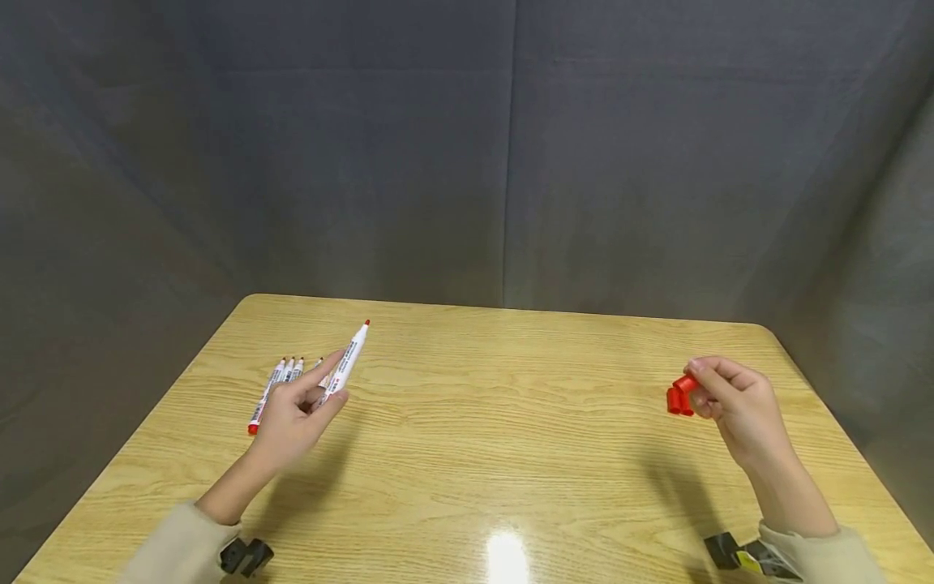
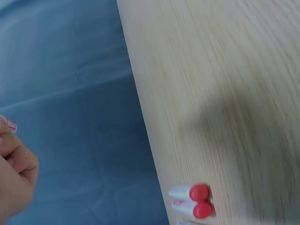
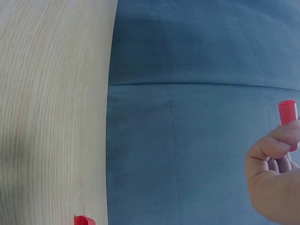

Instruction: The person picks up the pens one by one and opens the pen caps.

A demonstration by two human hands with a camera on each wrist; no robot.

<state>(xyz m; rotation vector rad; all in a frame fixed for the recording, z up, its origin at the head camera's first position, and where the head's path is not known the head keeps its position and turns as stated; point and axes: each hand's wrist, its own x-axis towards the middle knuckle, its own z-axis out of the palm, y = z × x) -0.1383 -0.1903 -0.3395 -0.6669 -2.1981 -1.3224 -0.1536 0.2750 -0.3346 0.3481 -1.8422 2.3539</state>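
My left hand (image 1: 295, 418) grips a white marker (image 1: 349, 357) with dark lettering, its bare red tip slanting up and away. In the left wrist view only part of that hand (image 2: 18, 178) shows, at the left edge. At the right, my right hand (image 1: 744, 410) pinches a red marker cap (image 1: 684, 383) between thumb and fingers. The right wrist view shows this cap (image 3: 287, 112) standing up out of the fingertips, open end upward. Close by the held cap, more red caps (image 1: 674, 401) lie on the table.
Several white markers (image 1: 267, 396) with red ends lie side by side at the table's left, partly behind my left hand. The wooden table (image 1: 503, 422) ends at a far edge before a grey curtain (image 1: 365, 162). Each wrist wears a dark camera mount (image 1: 246, 556).
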